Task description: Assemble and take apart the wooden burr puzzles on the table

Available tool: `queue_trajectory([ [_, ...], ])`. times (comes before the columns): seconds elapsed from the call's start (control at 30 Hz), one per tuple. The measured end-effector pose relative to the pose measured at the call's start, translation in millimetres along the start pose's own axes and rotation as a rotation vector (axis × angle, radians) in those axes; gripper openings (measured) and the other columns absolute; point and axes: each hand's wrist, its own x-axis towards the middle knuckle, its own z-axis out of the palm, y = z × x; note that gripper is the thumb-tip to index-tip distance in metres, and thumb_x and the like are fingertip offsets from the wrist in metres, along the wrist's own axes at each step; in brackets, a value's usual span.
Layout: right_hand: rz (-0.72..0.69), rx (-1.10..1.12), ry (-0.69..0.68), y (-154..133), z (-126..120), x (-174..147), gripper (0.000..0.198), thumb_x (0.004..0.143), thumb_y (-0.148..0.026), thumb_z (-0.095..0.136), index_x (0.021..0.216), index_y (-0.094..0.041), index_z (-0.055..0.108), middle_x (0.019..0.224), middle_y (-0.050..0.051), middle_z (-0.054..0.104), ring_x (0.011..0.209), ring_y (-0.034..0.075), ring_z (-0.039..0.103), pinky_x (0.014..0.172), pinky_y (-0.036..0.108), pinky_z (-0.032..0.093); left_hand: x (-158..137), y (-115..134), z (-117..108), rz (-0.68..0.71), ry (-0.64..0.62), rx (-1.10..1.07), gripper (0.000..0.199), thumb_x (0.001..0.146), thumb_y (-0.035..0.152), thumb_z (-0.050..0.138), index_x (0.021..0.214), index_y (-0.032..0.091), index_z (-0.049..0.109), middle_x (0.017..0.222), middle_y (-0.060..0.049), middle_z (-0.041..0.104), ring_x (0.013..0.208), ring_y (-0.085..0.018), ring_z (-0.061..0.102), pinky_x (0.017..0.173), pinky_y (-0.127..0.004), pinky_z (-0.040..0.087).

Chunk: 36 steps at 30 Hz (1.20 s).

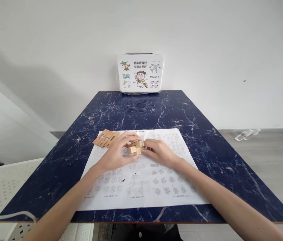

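Both hands are closed around a small wooden interlocking puzzle (134, 149) made of notched blocks, one of them marked "2". My left hand (117, 152) curls around its left side, fingers over the top and thumb below. From the right, my right hand (158, 150) pinches the puzzle's right end, with the fingertips partly hidden. Beyond my left hand lie several flat wooden pieces (105, 138) with slots and printed numbers, side by side. Under everything is a white instruction sheet (136, 201) printed with rows of small diagrams.
The sheet rests on a dark blue marbled table (141, 110). Against the wall stands a white case (140, 73) with travel drawings. A white perforated basket (6, 187) is at the left, with a cable by it. A clear plastic bottle (247, 134) lies on the floor at right.
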Motion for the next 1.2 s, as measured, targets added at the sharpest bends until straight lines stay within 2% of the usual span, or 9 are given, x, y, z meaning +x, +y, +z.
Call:
queue_trajectory([
  [0.17, -0.012, -0.138, -0.01, 5.1, -3.1, -0.9, 0.027, 0.11, -0.038, 0.048, 0.101, -0.021, 0.068, 0.085, 0.003, 0.063, 0.071, 0.016, 0.054, 0.065, 0.028, 0.037, -1.2, -2.5, 2.1, -0.074, -0.06, 0.08, 0.045, 0.092, 0.036, 0.073, 0.135, 0.036, 0.062, 0.138, -0.006, 0.058, 0.124, -0.029, 0.06, 0.102, -0.046, 0.055],
  [0.37, -0.045, -0.169, -0.023, 5.1, -3.3, -0.8, 0.029, 0.11, -0.036, 0.048, 0.1, -0.02, 0.07, 0.086, 0.004, 0.065, 0.071, 0.016, 0.055, 0.064, 0.028, 0.038, -1.5, -3.7, 3.3, -0.072, -0.108, 0.038, 0.043, 0.092, 0.037, 0.075, 0.133, 0.036, 0.063, 0.139, -0.006, 0.055, 0.124, -0.028, 0.06, 0.103, -0.045, 0.054],
  [0.5, -0.031, -0.145, -0.022, 6.4, -4.1, -0.7, 0.027, 0.11, -0.037, 0.051, 0.118, -0.021, 0.071, 0.097, 0.006, 0.071, 0.08, 0.018, 0.064, 0.069, 0.029, 0.043, -1.3, -3.3, 2.5, -0.089, -0.059, 0.008, 0.033, 0.087, 0.041, 0.08, 0.117, 0.031, 0.069, 0.141, -0.006, 0.052, 0.112, -0.025, 0.064, 0.093, -0.042, 0.059],
  [0.63, 0.027, -0.179, 0.018, 10.2, -4.6, -0.4, 0.026, 0.108, -0.035, 0.054, 0.125, -0.023, 0.07, 0.106, 0.006, 0.075, 0.088, 0.021, 0.068, 0.075, 0.032, 0.048, -0.6, -1.1, 1.8, -0.097, 0.057, -0.002, 0.026, 0.089, 0.046, 0.077, 0.104, 0.026, 0.068, 0.141, -0.007, 0.05, 0.115, -0.025, 0.062, 0.079, -0.034, 0.062],
  [0.8, 0.157, -0.228, 0.121, 14.2, -6.3, 1.2, 0.024, 0.106, -0.03, 0.057, 0.125, -0.023, 0.069, 0.11, 0.007, 0.076, 0.09, 0.022, 0.069, 0.076, 0.033, 0.05, 1.6, -9.1, 1.1, -0.129, 0.235, 0.163, 0.021, 0.102, 0.043, 0.06, 0.115, 0.028, 0.068, 0.129, -0.007, 0.057, 0.106, -0.022, 0.063, 0.071, -0.029, 0.056],
  [0.9, 0.207, -0.225, 0.173, 15.7, -7.1, 1.9, 0.022, 0.104, -0.026, 0.058, 0.122, -0.023, 0.07, 0.105, 0.006, 0.075, 0.085, 0.021, 0.067, 0.075, 0.033, 0.05, 1.2, -20.6, 1.9, -0.168, 0.322, 0.323, 0.023, 0.104, 0.037, 0.057, 0.123, 0.027, 0.065, 0.125, -0.008, 0.058, 0.107, -0.023, 0.064, 0.078, -0.033, 0.056],
  [0.97, 0.215, -0.227, 0.182, 16.4, -7.0, 2.0, 0.02, 0.104, -0.025, 0.058, 0.119, -0.023, 0.07, 0.1, 0.005, 0.074, 0.081, 0.021, 0.066, 0.072, 0.032, 0.049, -0.1, -28.0, 3.3, -0.176, 0.334, 0.444, 0.025, 0.103, 0.033, 0.058, 0.126, 0.026, 0.063, 0.128, -0.008, 0.058, 0.107, -0.025, 0.065, 0.083, -0.037, 0.057],
  [1.07, 0.203, -0.222, 0.178, 16.7, -5.7, 1.4, 0.021, 0.104, -0.026, 0.057, 0.121, -0.024, 0.069, 0.101, 0.006, 0.074, 0.083, 0.021, 0.066, 0.074, 0.033, 0.05, -2.6, -34.9, 6.1, -0.183, 0.293, 0.584, 0.026, 0.102, 0.032, 0.058, 0.127, 0.025, 0.062, 0.131, -0.009, 0.058, 0.097, -0.024, 0.068, 0.077, -0.039, 0.057],
  [1.2, 0.18, -0.221, 0.167, 15.6, -4.2, 0.4, 0.023, 0.105, -0.027, 0.057, 0.124, -0.023, 0.068, 0.104, 0.006, 0.074, 0.086, 0.022, 0.067, 0.076, 0.034, 0.051, -3.8, -33.7, 8.2, -0.202, 0.255, 0.622, 0.028, 0.099, 0.036, 0.061, 0.125, 0.024, 0.061, 0.131, -0.009, 0.06, 0.092, -0.025, 0.07, 0.074, -0.041, 0.058],
])
